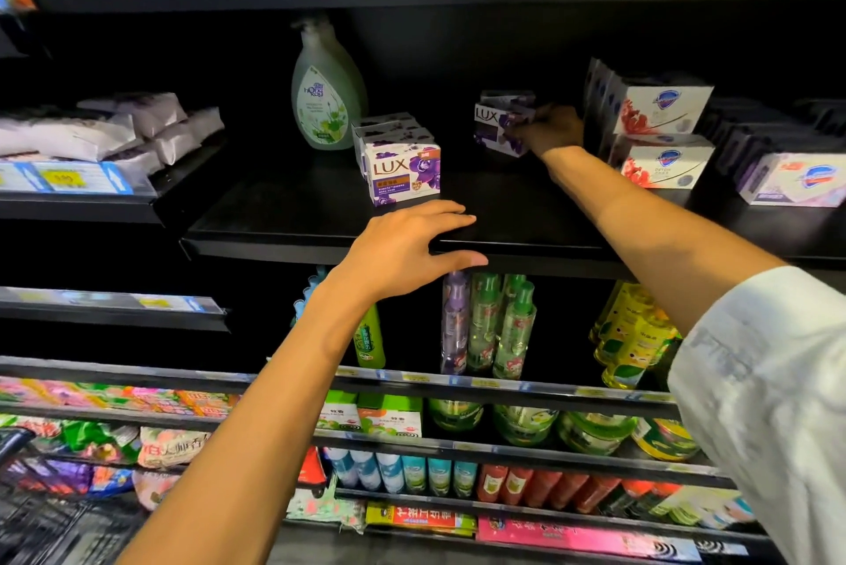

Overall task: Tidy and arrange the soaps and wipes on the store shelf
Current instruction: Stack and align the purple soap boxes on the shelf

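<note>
While our right hand [551, 129] grips a purple soap box [499, 125] at one o'clock on the shelf [526, 216], likely to join the row of soap boxes [399, 157] at twelve, our left hand [403, 251] hovers spread wide at the shelf's edge, holding nothing.

Purple Lux soap box [500, 129] tilted, gripped at shelf back, another row [399, 162] upright beside

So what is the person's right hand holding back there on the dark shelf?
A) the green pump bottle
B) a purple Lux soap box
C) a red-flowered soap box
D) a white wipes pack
B: the right hand has its fingers curled round a purple Lux soap box deep on the shelf, while the left hand hovers open by the front edge.
</note>
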Demonstrator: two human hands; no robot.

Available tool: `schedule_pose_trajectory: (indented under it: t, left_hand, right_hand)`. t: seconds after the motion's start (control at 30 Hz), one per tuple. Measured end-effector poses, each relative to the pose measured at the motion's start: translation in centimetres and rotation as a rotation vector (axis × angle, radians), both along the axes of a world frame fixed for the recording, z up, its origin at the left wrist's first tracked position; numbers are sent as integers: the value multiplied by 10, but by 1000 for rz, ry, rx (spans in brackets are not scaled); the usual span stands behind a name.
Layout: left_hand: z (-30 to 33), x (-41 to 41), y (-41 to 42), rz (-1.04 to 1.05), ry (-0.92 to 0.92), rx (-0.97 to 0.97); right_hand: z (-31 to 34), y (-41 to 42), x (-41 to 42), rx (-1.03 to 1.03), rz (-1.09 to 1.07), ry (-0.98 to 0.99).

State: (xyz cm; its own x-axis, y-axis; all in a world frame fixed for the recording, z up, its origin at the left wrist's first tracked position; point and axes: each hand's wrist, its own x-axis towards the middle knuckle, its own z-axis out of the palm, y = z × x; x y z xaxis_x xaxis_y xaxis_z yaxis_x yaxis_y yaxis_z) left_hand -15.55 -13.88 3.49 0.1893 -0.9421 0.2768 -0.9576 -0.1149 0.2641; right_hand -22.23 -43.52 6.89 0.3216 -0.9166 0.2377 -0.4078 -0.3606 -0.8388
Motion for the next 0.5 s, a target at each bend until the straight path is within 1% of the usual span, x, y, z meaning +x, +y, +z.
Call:
schedule_pose_trajectory:
  t: [0.13,0.17,0.27,0.33,0.4,0.5]
  left_hand:
    - [2,-3,-1,10,11,18]
    - [3,-4,-2,11,20,17]
    - [5,-4,-2,5,60,36]
    - [7,-4,-1,-6,85,57]
    - [8,-3,-1,-25,161,34]
    - [13,-4,-2,-26,377,-72]
  right_hand:
    - [-2,2,-14,85,45,-106]
    - [-3,4,-20,107,72,-159]
    - [7,50,-51,176,159,-357]
    - [7,68,-69,233,228,-453]
    - [8,80,-84,274,258,-525]
    - [11,95,-104,363,291,-608]
